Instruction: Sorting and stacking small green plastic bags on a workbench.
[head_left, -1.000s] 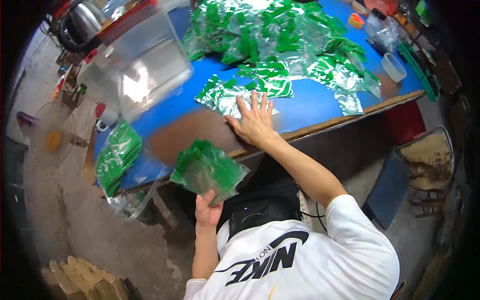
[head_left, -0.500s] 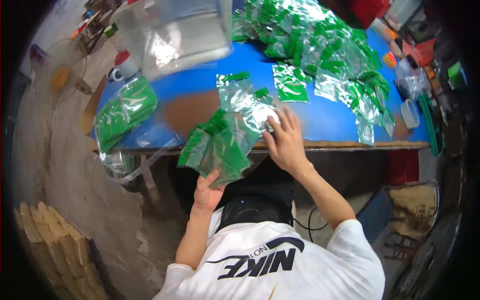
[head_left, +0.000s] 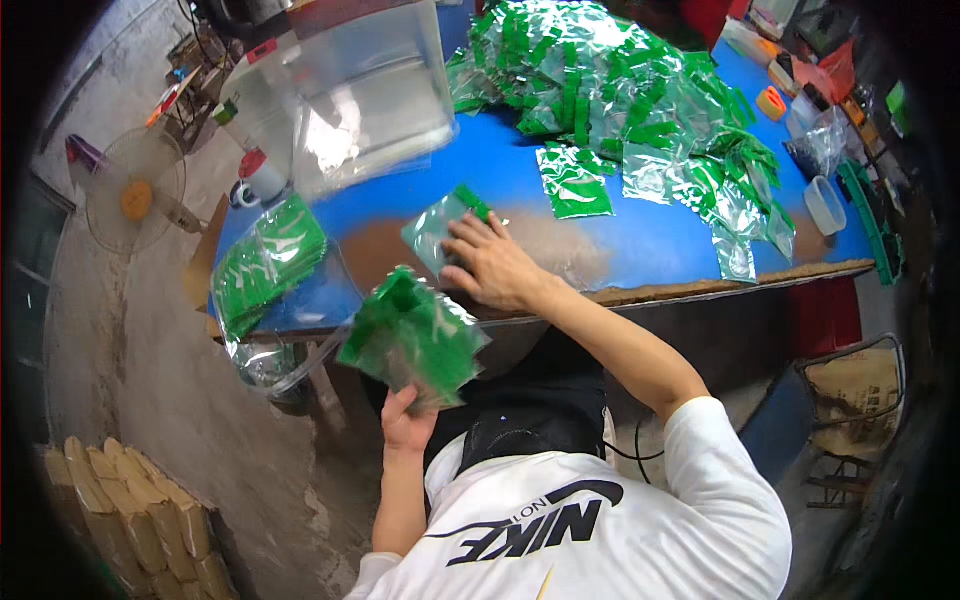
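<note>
My left hand (head_left: 408, 418) grips a fanned bunch of small green and clear plastic bags (head_left: 425, 335) by its lower edge, in front of the table's near edge. My right hand (head_left: 497, 265) lies with fingers stretched over a clear plastic bag with a green strip (head_left: 430, 236), flat on the blue table (head_left: 375, 175). Its fingertips touch the strip end, and the hand covers part of the bag. A single green bag (head_left: 577, 182) lies further right. Behind it rises a big heap of similar green and clear bags (head_left: 610, 85).
A neat stack of green bags (head_left: 268, 262) sits at the table's left end beside a clear plastic sheet. A transparent bin (head_left: 375, 95) stands behind, near a red-topped white mug (head_left: 262, 175). To the right are a small clear tub (head_left: 825, 206) and an orange tape roll (head_left: 770, 102).
My right hand has moved left along the table's near edge. Clear bags that lay spread there are fewer now. The bunch in my left hand has shifted slightly and sits more squarely together.
</note>
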